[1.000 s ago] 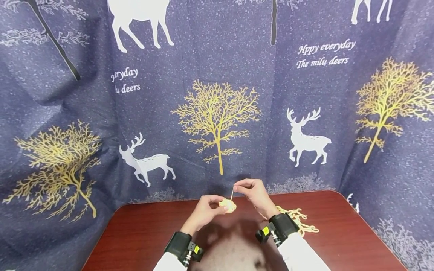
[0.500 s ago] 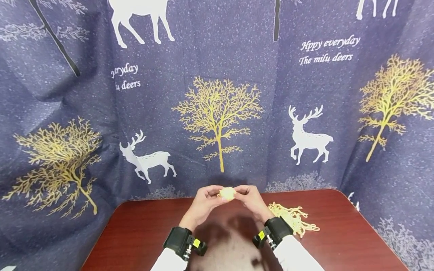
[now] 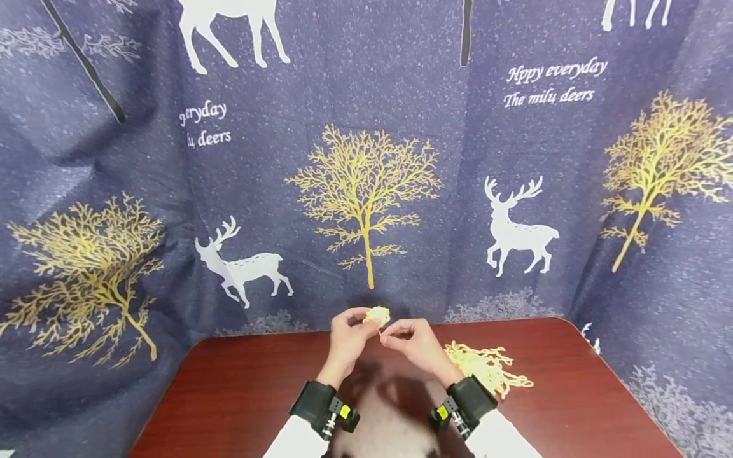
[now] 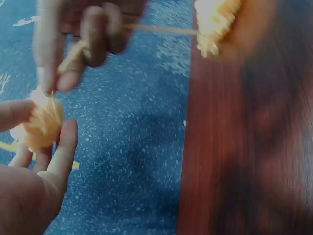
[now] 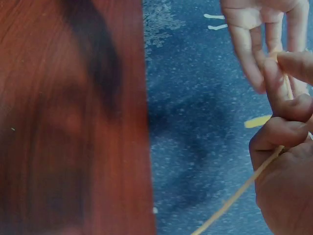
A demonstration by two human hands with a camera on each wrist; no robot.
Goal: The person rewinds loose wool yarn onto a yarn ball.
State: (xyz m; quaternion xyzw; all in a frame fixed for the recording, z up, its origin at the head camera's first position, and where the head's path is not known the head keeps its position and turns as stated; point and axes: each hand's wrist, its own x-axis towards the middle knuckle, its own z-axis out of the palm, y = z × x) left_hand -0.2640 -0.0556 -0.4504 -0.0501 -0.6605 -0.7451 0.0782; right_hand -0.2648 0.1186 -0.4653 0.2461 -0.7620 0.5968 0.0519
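My left hand [image 3: 347, 338] holds a small ball of pale yellow yarn [image 3: 377, 315] between fingers and thumb, just above the far edge of the table. In the left wrist view the yarn ball [image 4: 40, 122] shows strands wound round it. Close beside it, my right hand [image 3: 417, 346] pinches the yarn strand that leads to the ball. The strand [image 5: 234, 198] passes through the curled fingers of the right hand [image 5: 286, 132] and runs off below them. A loose heap of the same yarn [image 3: 483, 366] lies on the table, partly behind the right wrist.
The reddish-brown table [image 3: 229, 388] has rounded far corners. Right behind it hangs a dark blue cloth [image 3: 395, 254] printed with deer and trees. Each wrist wears a black strap with a small camera [image 3: 315, 404].
The right hand has come down from above the yarn ball, past its side, to just below and right of it. The left hand has lifted the ball slightly and tilted upward.
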